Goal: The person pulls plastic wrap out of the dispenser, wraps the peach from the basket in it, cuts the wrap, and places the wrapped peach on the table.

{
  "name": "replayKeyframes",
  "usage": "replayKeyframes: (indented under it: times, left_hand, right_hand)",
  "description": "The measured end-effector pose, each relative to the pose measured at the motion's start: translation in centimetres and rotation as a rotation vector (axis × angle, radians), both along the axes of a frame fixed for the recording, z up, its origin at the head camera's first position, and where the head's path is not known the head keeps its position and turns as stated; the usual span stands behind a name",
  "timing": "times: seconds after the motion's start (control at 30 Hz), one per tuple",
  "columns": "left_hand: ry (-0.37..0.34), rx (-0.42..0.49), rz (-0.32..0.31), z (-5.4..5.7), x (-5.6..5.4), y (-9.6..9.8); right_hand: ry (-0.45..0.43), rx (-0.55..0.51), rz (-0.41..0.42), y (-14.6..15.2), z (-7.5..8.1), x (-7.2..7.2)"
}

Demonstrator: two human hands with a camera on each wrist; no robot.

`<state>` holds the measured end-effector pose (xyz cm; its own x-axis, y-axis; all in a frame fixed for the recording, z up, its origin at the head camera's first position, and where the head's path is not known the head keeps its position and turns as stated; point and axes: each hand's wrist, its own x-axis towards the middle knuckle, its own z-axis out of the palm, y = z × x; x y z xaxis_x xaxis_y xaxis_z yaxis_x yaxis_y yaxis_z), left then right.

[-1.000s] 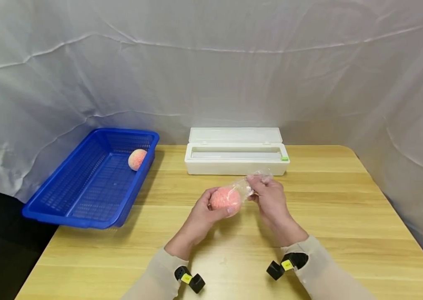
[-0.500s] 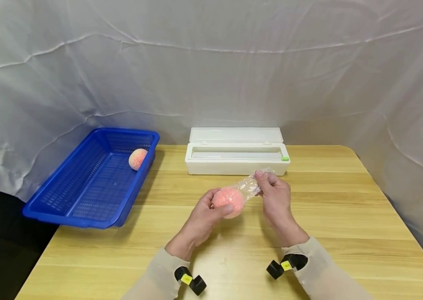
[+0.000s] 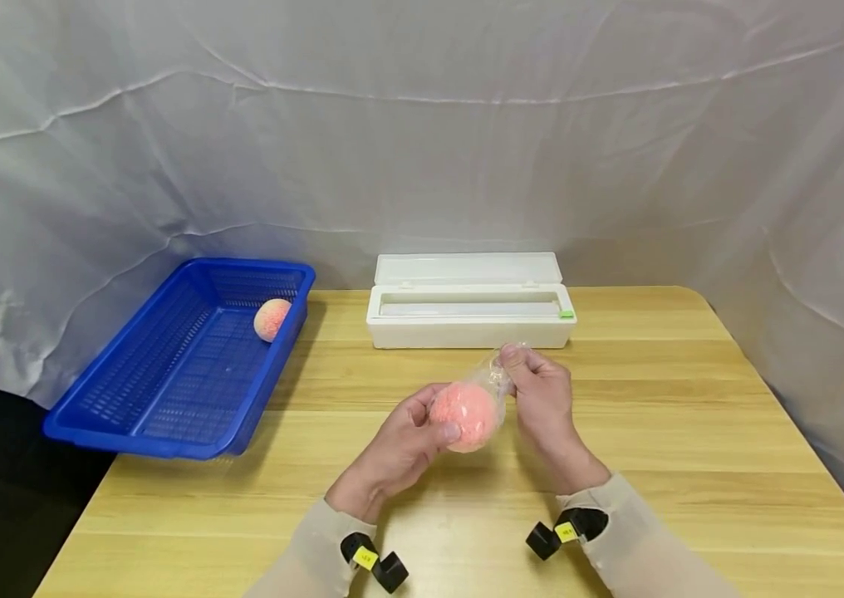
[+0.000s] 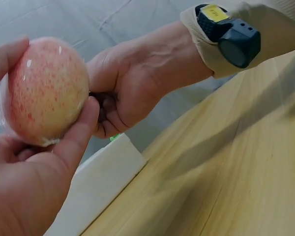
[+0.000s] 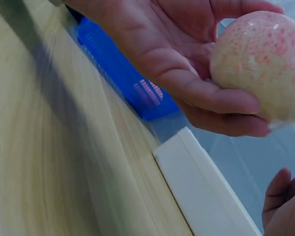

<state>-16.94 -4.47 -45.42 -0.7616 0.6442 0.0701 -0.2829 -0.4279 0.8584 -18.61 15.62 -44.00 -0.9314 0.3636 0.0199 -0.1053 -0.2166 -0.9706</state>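
A grey cloth (image 3: pixel 467 166) hangs in folds behind the white box (image 3: pixel 471 334). The wooden table (image 3: pixel 691 415) carries that box near its far edge and spreads out to both sides of it and in front. To the left of the box, apart from it, sits a blue basket (image 3: pixel 190 382) with perforated walls. The white box itself has its lid tipped up at the back, and a pale roll shows in its long opening. In front of the box, the left hand (image 3: pixel 399 440) curls thumb and fingers round a pink ball (image 3: pixel 469 413), which is held above the table. The right hand (image 3: pixel 545 394), just before the right end of the box, has its fingers drawn in, thumb against finger. A second ball (image 3: pixel 270 320), pink and cream, lies in the basket left of the box, by the basket wall nearest it. Clear film (image 3: pixel 497 374) covers the held ball and runs up to the right hand, which seems to pinch its gathered end, though the fingertips are partly hidden. A small green tab (image 3: pixel 566 315) marks the right end of the box.
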Motion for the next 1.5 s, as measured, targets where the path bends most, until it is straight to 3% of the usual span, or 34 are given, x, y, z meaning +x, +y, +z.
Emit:
replayKeyframes:
  times: [0.13,0.33,0.57,0.8,0.97,1.1,1.23,1.37,1.5]
  left_hand:
    - [0.068,0.034,-0.071,0.1,-0.2,-0.2]
    - [0.158,0.003,-0.136,0.8,-0.6,-0.2]
    - [0.162,-0.034,-0.162,0.6,-0.7,0.0]
    - [0.052,0.043,-0.068,-0.1,-1.2,0.0]
    - [0.006,-0.044,-0.063,-0.5,-1.9,-0.5]
    - [-0.023,-0.097,-0.077,-0.7,-1.9,-0.8]
    - [-0.001,-0.115,-0.075,-0.2,-1.3,-0.3]
    - [0.023,-0.203,0.039,0.5,-0.8,1.2]
    - [0.013,-0.269,0.149,0.8,-0.5,2.4]
  right_hand:
    - [-0.087,-0.051,0.095,-0.5,-0.1,0.6]
    - [-0.193,-0.11,0.243,-1.0,-0.2,1.3]
    - [-0.208,-0.041,0.256,-1.1,-0.6,1.6]
    - [-0.162,-0.124,0.181,-0.9,-0.4,1.9]
    - [-0.094,-0.125,0.131,-0.5,-0.3,1.8]
    - [-0.032,-0.005,0.061,-0.3,-0.6,1.6]
    - [0.031,0.173,0.03,-0.6,-0.6,1.8]
    - [0.059,0.288,0.065,-1.2,-0.7,2.3]
    - [0.068,0.335,0.109,-1.5,-0.8,2.6]
